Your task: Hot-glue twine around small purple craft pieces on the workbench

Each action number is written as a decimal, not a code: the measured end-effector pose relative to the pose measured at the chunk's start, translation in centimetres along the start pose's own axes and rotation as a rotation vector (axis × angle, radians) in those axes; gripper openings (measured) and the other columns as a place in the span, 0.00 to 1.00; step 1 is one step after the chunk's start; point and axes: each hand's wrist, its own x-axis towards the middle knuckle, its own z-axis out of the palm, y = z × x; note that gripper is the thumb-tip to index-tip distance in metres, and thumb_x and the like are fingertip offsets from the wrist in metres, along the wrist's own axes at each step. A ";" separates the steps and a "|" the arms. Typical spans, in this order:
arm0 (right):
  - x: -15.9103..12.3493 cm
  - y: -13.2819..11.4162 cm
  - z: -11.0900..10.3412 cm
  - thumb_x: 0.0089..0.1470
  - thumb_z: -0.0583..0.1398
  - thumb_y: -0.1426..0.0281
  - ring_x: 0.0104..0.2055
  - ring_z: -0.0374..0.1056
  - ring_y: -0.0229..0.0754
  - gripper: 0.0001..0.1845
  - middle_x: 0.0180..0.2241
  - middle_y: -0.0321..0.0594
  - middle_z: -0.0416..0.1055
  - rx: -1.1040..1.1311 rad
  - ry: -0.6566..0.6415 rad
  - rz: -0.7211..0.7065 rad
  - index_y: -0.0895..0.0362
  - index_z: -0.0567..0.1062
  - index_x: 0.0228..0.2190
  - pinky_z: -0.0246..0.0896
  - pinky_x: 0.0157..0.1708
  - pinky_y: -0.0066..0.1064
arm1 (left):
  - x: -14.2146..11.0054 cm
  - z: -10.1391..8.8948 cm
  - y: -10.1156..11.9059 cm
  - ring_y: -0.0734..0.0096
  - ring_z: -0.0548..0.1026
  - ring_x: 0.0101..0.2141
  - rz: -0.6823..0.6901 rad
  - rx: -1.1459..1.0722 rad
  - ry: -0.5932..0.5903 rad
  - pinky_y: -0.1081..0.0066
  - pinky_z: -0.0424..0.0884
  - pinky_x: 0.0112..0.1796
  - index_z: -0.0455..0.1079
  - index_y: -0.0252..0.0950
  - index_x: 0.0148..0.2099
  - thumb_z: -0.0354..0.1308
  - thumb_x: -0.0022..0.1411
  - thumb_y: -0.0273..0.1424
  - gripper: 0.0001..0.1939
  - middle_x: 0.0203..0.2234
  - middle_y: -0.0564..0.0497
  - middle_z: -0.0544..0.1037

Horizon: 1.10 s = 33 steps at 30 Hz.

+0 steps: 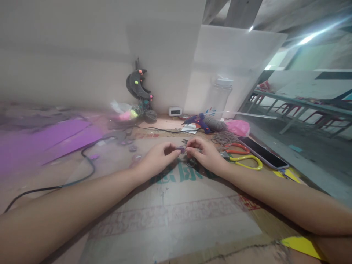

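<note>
A small purple piece [181, 150], perhaps paper or felt, is pinched between the thumb and fingers of my left hand [158, 157]. Facing it, my right hand [205, 154] has its thumb and index finger pressed together at the piece's right end; whatever lies between those fingertips is too small to make out. Dark pointed tool tips [184, 141] show just behind the fingers. Red-handled scissors [238, 148] and yellow-handled scissors [247, 161] lie right of my right hand, their blades partly hidden. Under both hands is a printed sheet [167, 220].
Purple sheets [66, 137] and a black cable [92, 168] lie at the left. At the back stand a dark crescent ornament [134, 84], a small clock [175, 111] and a clear bottle [220, 95]. A blue glue gun [199, 121], grey yarn [216, 124] and a phone [262, 152] are toward the right.
</note>
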 end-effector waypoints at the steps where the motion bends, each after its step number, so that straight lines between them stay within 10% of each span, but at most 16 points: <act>1: 0.0 0.1 0.0 0.57 0.58 0.66 0.28 0.68 0.37 0.06 0.26 0.34 0.71 -0.001 0.000 -0.004 0.56 0.68 0.34 0.62 0.32 0.29 | 0.0 0.0 0.0 0.70 0.71 0.28 0.004 0.000 0.000 0.72 0.65 0.30 0.69 0.36 0.35 0.53 0.61 0.42 0.14 0.27 0.52 0.75; 33: 0.0 -0.6 -0.1 0.57 0.56 0.67 0.27 0.67 0.37 0.08 0.25 0.35 0.73 -0.147 -0.018 -0.003 0.56 0.73 0.30 0.60 0.29 0.27 | 0.2 0.0 -0.2 0.68 0.73 0.34 0.035 -0.083 -0.013 0.70 0.67 0.37 0.70 0.35 0.43 0.52 0.62 0.42 0.16 0.35 0.48 0.77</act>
